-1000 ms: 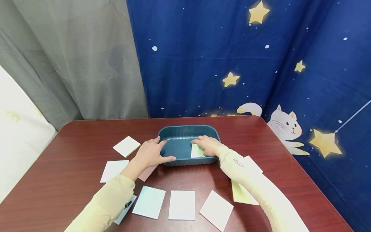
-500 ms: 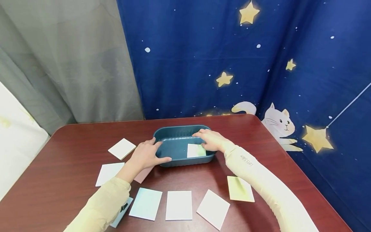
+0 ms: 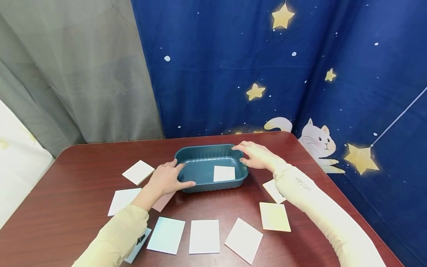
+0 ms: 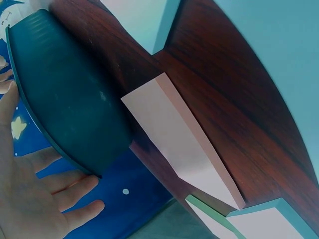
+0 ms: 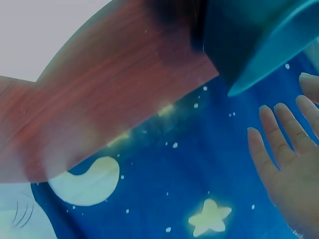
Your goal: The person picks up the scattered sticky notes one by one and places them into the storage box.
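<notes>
A dark teal rectangular plastic tray [image 3: 213,186] stands near the table's far edge. Inside it, toward the right of its floor, lies a small square white pad of paper [image 3: 224,173]. My left hand [image 3: 165,179] is at the tray's left end, fingers spread and reaching its rim; its thumb points along the front rim. Over the tray's right end hovers my right hand [image 3: 258,155], fingers loosely extended and holding nothing. A pink-edged pad [image 4: 174,144] lies below my left hand, shown whole in the left wrist view.
Several pads lie around the tray: a pale yellow one [image 3: 275,217], a white one [image 3: 274,191] partly under the right sleeve, a white one [image 3: 204,236] in front, a light blue one [image 3: 166,235], and a white one [image 3: 138,172] at left. Curtains hang behind the table.
My right hand has lifted off the pad in the tray and moved right, exposing the pad fully. The left hand stays at the tray's left end. The head view has shifted slightly.
</notes>
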`<state>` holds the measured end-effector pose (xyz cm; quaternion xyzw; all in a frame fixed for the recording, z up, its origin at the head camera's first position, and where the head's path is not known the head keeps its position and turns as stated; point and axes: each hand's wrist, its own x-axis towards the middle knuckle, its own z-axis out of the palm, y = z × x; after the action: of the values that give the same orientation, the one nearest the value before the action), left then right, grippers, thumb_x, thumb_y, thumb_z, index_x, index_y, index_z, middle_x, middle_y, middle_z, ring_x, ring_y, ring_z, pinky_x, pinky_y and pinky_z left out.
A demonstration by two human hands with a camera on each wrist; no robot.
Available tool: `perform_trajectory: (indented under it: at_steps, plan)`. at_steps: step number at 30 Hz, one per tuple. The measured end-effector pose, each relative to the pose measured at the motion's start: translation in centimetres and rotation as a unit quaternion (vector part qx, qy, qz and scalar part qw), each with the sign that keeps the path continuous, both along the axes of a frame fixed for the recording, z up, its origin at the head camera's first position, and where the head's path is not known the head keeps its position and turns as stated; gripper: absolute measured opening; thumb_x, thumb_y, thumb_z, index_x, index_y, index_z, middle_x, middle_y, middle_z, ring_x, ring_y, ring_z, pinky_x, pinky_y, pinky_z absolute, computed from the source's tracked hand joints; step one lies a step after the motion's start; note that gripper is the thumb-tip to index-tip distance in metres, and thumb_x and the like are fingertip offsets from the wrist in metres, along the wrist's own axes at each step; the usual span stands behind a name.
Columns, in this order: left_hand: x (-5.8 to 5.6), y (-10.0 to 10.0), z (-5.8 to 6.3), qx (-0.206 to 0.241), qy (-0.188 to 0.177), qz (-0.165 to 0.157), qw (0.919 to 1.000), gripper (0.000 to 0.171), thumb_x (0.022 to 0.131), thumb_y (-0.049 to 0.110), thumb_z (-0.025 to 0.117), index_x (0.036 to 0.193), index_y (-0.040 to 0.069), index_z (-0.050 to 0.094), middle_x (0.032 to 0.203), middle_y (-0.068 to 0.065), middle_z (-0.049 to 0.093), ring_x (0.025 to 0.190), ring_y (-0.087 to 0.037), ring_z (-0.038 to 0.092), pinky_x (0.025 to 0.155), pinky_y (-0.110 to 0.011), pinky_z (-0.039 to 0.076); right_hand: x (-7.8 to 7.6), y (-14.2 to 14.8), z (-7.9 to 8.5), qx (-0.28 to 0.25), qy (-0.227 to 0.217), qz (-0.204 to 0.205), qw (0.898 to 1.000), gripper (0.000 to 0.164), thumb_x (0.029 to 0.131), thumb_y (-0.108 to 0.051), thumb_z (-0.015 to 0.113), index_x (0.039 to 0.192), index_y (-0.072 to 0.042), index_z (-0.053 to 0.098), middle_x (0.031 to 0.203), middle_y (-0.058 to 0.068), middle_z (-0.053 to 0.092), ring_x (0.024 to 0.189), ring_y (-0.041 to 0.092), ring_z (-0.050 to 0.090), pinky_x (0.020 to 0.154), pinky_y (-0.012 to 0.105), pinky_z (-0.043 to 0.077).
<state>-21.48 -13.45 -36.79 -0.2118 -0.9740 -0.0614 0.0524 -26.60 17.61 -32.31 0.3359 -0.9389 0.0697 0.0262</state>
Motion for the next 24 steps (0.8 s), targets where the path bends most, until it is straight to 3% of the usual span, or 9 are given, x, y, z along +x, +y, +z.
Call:
perform_trajectory:
  at_steps: [8,24]
  plan:
    - [0.0,0.0,-0.1,0.001,0.001,0.003,1.0000,0.087,0.069,0.070,0.050,0.123,0.002,0.051,0.125,-0.027,0.042,0.112,-0.039,0.042,0.090,-0.051,0.033,0.6,1.6,1.2,-0.017,0.028,0.002,0.999,0.041,0.080,-0.014,0.060,0.120,-0.014,0.054,0.111,0.004,0.054,0.105,0.021,0.048,0.084,0.042,0.040]
    - [0.0,0.2,0.1,-0.001,-0.001,0.002,1.0000,0.087,0.069,0.070,0.050,0.122,0.001,0.051,0.124,-0.027,0.043,0.111,-0.040,0.043,0.089,-0.051,0.034,1.9,4.3,2.9,-0.014,0.034,-0.006,0.999,0.043,0.080,-0.014,0.061,0.122,-0.010,0.052,0.112,0.008,0.053,0.102,0.025,0.050,0.082,0.043,0.042]
